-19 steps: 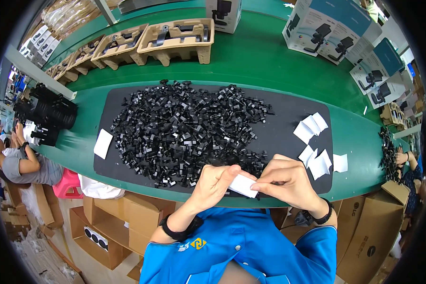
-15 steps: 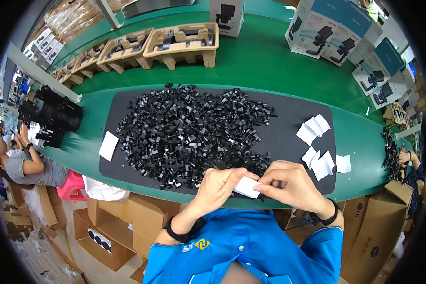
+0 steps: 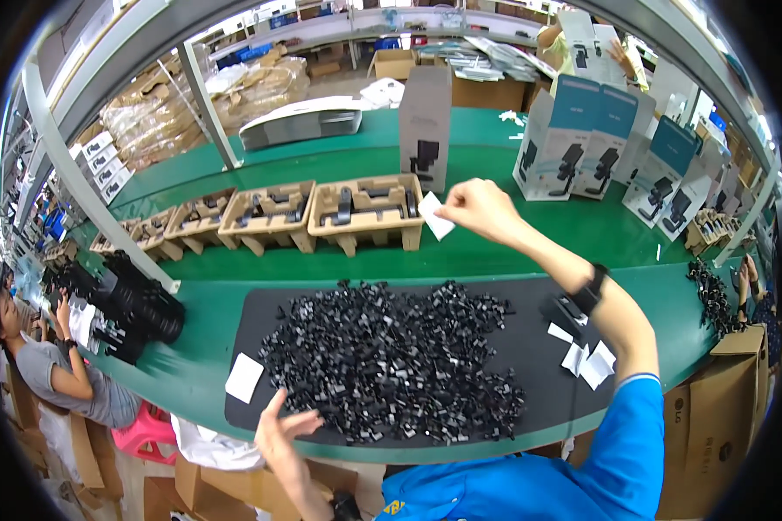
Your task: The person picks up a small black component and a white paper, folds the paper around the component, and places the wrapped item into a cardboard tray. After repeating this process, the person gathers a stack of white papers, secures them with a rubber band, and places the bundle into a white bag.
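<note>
My right hand (image 3: pixel 485 211) reaches across the bench and pinches a small white folded paper (image 3: pixel 434 219). The paper is beside the right end of a brown moulded-pulp tray (image 3: pixel 369 227), which holds black parts. Low at the front edge, my left hand (image 3: pixel 285 445) is empty with its fingers apart. Near it, a white paper sheet (image 3: pixel 244 379) lies on the mat's left end. A wide heap of small black plastic parts (image 3: pixel 391 360) covers the middle of the dark mat (image 3: pixel 530 314). Several folded white papers (image 3: pixel 593 366) lie at the mat's right, partly under my forearm.
More pulp trays (image 3: pixel 268 214) stand in a row to the left. Printed boxes (image 3: pixel 573 139) stand at the back right, and a tall box (image 3: pixel 424 130) behind the trays. Black parts (image 3: pixel 130 304) are piled at the left. Co-workers sit at both sides; another person (image 3: pixel 560 39) handles a box beyond.
My hands have parted. The right one has carried the folded paper forward to the tray; the left has let go of it and moved left. The view has tilted up.
</note>
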{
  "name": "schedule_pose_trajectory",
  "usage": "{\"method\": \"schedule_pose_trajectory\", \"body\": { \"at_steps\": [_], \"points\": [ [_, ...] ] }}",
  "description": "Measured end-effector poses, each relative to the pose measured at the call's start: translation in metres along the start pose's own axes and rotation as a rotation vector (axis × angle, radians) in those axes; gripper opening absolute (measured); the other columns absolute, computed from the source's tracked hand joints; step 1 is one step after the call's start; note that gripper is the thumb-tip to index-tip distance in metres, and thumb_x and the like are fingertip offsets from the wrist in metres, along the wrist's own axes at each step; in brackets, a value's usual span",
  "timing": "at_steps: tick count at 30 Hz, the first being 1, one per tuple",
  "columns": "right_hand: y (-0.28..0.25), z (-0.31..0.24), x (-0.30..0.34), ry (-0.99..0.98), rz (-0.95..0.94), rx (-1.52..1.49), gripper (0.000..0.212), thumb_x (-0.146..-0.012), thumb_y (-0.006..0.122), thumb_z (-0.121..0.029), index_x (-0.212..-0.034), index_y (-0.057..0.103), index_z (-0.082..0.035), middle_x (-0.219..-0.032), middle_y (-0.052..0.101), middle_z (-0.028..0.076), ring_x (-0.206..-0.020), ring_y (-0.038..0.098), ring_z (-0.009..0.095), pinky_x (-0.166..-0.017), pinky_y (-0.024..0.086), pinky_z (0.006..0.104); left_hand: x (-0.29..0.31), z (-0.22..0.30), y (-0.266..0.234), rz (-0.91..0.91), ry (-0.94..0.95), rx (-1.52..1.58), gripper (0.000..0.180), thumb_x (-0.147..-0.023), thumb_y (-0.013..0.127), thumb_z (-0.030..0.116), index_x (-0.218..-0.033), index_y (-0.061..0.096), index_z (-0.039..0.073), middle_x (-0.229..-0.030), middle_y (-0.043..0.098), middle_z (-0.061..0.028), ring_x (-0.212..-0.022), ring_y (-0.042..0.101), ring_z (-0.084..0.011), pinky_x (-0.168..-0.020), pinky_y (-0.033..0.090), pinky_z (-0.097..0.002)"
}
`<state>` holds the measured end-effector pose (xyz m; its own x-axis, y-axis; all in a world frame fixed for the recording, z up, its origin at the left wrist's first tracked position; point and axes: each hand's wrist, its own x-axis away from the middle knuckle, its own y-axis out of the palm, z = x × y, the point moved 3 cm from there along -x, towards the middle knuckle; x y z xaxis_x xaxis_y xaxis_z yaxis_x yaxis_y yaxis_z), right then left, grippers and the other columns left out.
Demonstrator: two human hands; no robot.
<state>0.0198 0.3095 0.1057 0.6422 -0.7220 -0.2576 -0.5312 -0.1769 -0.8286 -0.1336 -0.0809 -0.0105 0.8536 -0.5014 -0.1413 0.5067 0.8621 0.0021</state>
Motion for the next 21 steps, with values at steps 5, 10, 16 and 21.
{"method": "schedule_pose_trajectory", "body": {
  "at_steps": [5,10,16,21],
  "points": [
    [0.066,0.014,-0.093,0.064,0.13,0.083,0.028,-0.071,0.07,-0.038,-0.07,0.071,-0.009,-0.071,0.068,0.012,-0.073,0.068,0.029,-0.07,0.053,0.04,0.005,-0.032,-0.091,0.276,-0.068,0.014,0.046,-0.101,0.037,0.037,-0.13,0.051,0.004,-0.071,0.066,-0.0086,-0.055,0.062,-0.0138,-0.052,0.05,-0.0217],
    [0.099,0.017,-0.122,0.138,0.11,0.417,0.024,-0.07,0.068,-0.029,-0.074,0.071,-0.006,-0.074,0.068,0.017,-0.076,0.069,0.031,-0.07,0.054,0.042,0.005,-0.029,-0.124,0.364,-0.322,0.02,0.043,-0.101,0.034,0.028,-0.136,0.046,0.009,-0.087,0.065,-0.0146,-0.075,0.065,-0.0205,-0.064,0.054,-0.0285],
    [0.13,0.013,-0.133,0.145,-0.039,0.606,0.022,-0.07,0.067,-0.021,-0.084,0.071,-0.005,-0.086,0.07,0.017,-0.084,0.069,0.029,-0.071,0.054,0.0405,-0.018,-0.051,-0.157,0.413,-0.044,-0.119,0.041,-0.1,0.043,0.03,-0.133,0.049,0.004,-0.076,0.066,-0.0083,-0.059,0.062,-0.0125,-0.05,0.048,-0.0206],
    [0.14,0.02,-0.138,0.127,0.002,0.643,0.023,-0.072,0.065,-0.023,-0.084,0.071,-0.005,-0.087,0.07,0.015,-0.085,0.069,0.031,-0.072,0.054,0.0428,-0.043,-0.044,-0.174,0.383,0.021,-0.325,0.044,-0.094,0.054,0.014,-0.136,0.045,0.006,-0.097,0.066,-0.01,-0.084,0.063,-0.014,-0.066,0.049,-0.0239]
  ]
}}
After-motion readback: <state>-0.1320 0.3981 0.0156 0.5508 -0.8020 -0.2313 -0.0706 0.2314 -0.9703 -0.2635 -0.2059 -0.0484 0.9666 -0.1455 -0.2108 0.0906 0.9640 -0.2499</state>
